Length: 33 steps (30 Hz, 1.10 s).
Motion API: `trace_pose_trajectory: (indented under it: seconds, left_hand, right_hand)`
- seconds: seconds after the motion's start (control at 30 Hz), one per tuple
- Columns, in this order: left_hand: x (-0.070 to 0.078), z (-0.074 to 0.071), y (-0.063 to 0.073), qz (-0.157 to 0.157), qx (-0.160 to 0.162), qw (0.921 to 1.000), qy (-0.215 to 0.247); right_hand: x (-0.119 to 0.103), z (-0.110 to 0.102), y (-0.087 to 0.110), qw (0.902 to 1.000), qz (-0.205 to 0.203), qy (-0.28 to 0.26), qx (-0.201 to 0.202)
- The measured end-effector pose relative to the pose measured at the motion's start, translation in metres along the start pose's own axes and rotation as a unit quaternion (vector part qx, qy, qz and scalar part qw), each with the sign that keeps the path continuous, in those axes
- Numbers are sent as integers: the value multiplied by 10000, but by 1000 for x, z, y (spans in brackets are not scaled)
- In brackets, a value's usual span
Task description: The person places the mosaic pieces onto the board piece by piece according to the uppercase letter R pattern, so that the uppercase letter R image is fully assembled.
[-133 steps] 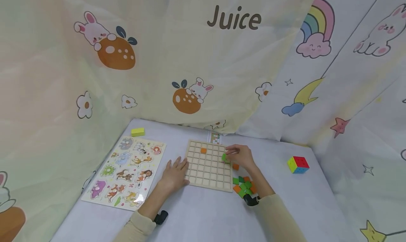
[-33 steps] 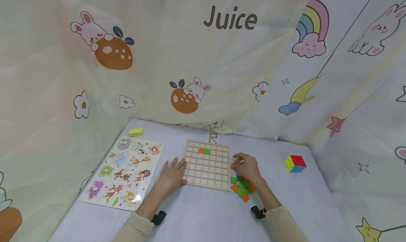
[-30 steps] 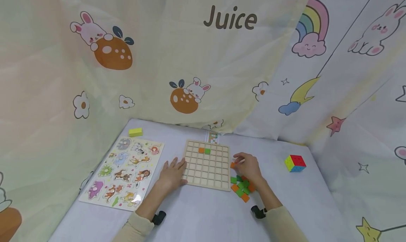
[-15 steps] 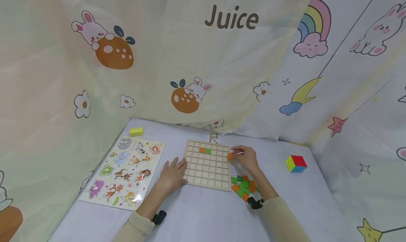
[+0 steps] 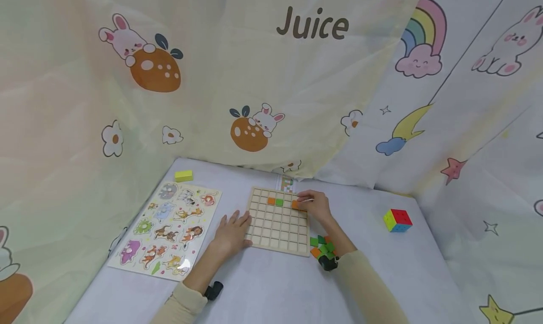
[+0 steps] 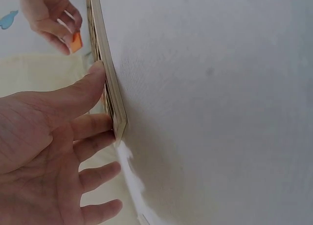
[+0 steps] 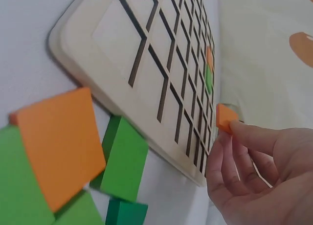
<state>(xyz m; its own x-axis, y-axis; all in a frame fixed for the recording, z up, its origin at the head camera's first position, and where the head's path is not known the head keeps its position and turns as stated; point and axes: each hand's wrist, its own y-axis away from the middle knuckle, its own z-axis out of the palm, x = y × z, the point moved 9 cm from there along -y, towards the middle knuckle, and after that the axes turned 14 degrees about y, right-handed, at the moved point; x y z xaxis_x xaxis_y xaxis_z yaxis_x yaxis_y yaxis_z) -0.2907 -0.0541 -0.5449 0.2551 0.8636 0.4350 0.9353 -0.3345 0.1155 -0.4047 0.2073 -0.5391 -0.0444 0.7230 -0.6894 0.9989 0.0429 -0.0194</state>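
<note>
A wooden grid board (image 5: 277, 222) lies in the middle of the table, with an orange tile (image 5: 271, 201) and a green tile (image 5: 279, 202) side by side in its second row. My right hand (image 5: 315, 205) pinches another orange tile (image 7: 225, 118) between thumb and fingertips, over the board's upper right part. My left hand (image 5: 231, 233) lies at the board's left edge; in the left wrist view its thumb and fingers (image 6: 95, 125) touch the edge, fingers spread and mostly straight. Beside the board's lower right corner is a pile of green and orange tiles (image 5: 324, 246), partly behind the right wrist camera.
An animal puzzle board (image 5: 169, 227) lies on the left, with a yellow block (image 5: 184, 176) behind it. A coloured puzzle cube (image 5: 398, 220) stands at the right. A small printed pattern card (image 5: 287, 184) shows behind the grid board. Printed cloth hangs around the table.
The green tile once in my right hand now sits beside the orange one. The right hand then picked up an orange tile near the board and moved left over the grid. My left hand stays.
</note>
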Motion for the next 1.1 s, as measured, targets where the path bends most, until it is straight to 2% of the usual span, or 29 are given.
trace_pose_trajectory:
  seconds: [0.4,0.8,0.93,1.1]
  left_hand:
    - [-2,-1,0,-5,23,10000,-68]
    - [0,-1,1,2,57,10000,2]
    - [1,-2,1,20,78,10000,13]
    - [1,-2,1,38,92,10000,-8]
  right_hand:
    - [-10,24,-14,9999,-161,18,10]
    - [-14,30,-17,9980,-327,538,91]
    - [-13,29,-16,9975,-273,655,38]
    - [-11,22,-9,9991,6,414,-83]
